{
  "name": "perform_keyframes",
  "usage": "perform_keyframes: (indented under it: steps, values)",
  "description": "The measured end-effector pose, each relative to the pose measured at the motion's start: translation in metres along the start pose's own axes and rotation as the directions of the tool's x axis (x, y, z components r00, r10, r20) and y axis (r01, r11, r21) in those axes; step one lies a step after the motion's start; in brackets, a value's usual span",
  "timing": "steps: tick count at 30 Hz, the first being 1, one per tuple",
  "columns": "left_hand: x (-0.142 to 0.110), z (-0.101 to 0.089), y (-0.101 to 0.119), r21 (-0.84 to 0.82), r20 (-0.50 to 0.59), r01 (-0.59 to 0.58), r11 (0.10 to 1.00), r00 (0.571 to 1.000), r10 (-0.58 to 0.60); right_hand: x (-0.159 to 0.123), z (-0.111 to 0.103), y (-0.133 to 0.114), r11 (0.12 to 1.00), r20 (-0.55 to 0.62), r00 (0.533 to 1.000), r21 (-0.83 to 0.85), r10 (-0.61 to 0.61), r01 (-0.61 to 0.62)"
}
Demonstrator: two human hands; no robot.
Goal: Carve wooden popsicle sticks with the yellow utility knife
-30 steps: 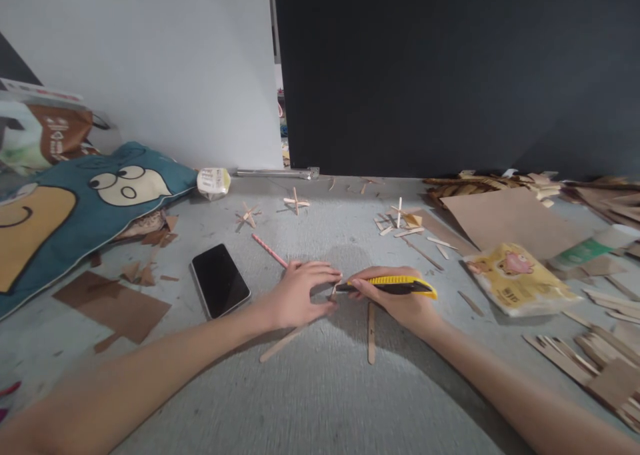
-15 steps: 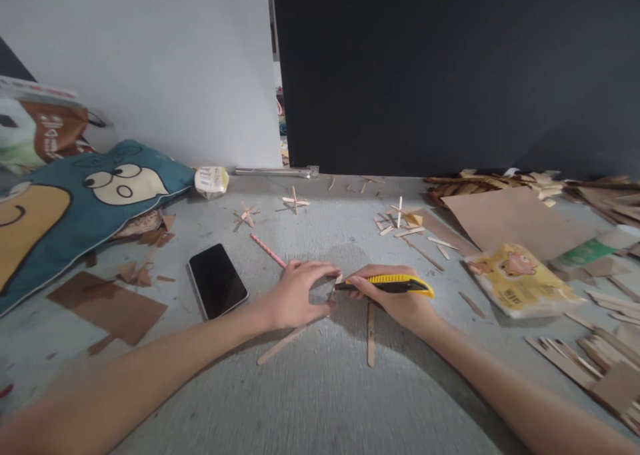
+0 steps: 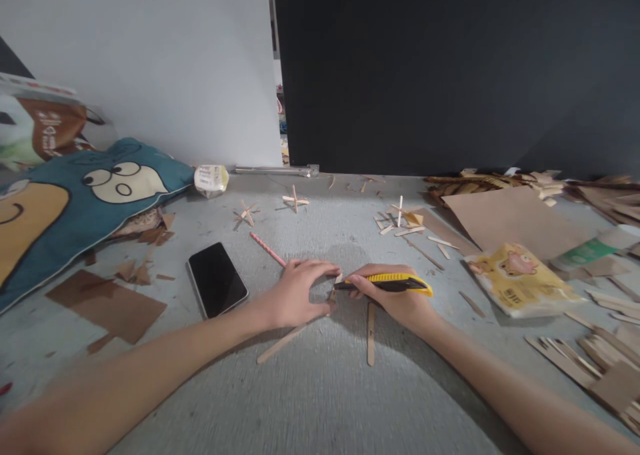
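My right hand (image 3: 400, 295) is closed around a yellow and black utility knife (image 3: 395, 282), its tip pointing left. The tip meets a short wooden stick (image 3: 335, 291) on the table. Thumb and fingers of my left hand (image 3: 301, 292) hold that stick at its two ends, pressing it down. One flat craft stick (image 3: 371, 335) lies below my right hand. Another craft stick (image 3: 281, 346) lies partly under my left hand. A pink patterned straw (image 3: 268, 249) shows just beyond my left fingers.
A smartphone (image 3: 217, 280) lies left of my left hand, near brown cardboard (image 3: 107, 306) and a blue cushion (image 3: 113, 188). Small crossed-stick pieces (image 3: 295, 200) stand farther back. A yellow tissue pack (image 3: 520, 278) and piled sticks (image 3: 565, 362) are at right. A dark panel (image 3: 450, 75) rises behind.
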State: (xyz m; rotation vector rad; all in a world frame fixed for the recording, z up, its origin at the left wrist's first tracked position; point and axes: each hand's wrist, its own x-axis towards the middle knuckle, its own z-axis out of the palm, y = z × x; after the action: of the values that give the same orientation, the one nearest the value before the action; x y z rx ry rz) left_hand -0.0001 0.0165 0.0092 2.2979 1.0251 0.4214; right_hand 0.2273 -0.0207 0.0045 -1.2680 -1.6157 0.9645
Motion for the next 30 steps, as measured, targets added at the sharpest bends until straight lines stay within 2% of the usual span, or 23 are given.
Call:
perform_keyframes:
  steps: [8, 17, 30]
  values:
    - [-0.002, -0.001, -0.002, -0.085, 0.033, 0.068, 0.994, 0.997, -0.065, 0.005, -0.001, 0.002, 0.997, 0.054, 0.997, -0.055, -0.059, 0.062]
    - [0.000, 0.002, 0.001, -0.138, -0.019, 0.019, 0.990, 1.000, -0.022, 0.015, -0.001, -0.004, 0.983, 0.148, 0.981, -0.110, -0.127, 0.144]
    - [0.000, 0.009, 0.000, -0.120, -0.090, 0.056, 0.991, 0.994, -0.067, 0.005, 0.013, -0.004, 0.974, 0.066, 0.982, -0.132, -0.178, 0.185]
